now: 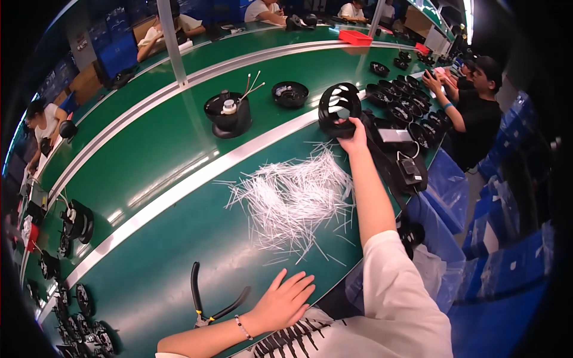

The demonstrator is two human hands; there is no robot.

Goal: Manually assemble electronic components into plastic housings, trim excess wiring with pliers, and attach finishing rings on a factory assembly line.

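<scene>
My right hand (354, 138) reaches far across the bench, closed on the lower edge of a round black plastic housing (323, 117) with slotted openings. Near the bench's front edge lies my left hand (285, 303), palm down, fingers stretched out and nothing in them. Cutting pliers with black handles (195, 286) rest beside my left wrist, partly hidden behind the forearm. Between the two hands spreads a heap of thin white strips (298, 197), like cable ties.
A black base with upright white wires (230, 119) and a black bowl-shaped part (290, 94) stand on the green belt. Several black parts crowd the right (401, 110) and lower left (83, 298). A black device (410, 169) sits by my right arm. Co-workers sit around.
</scene>
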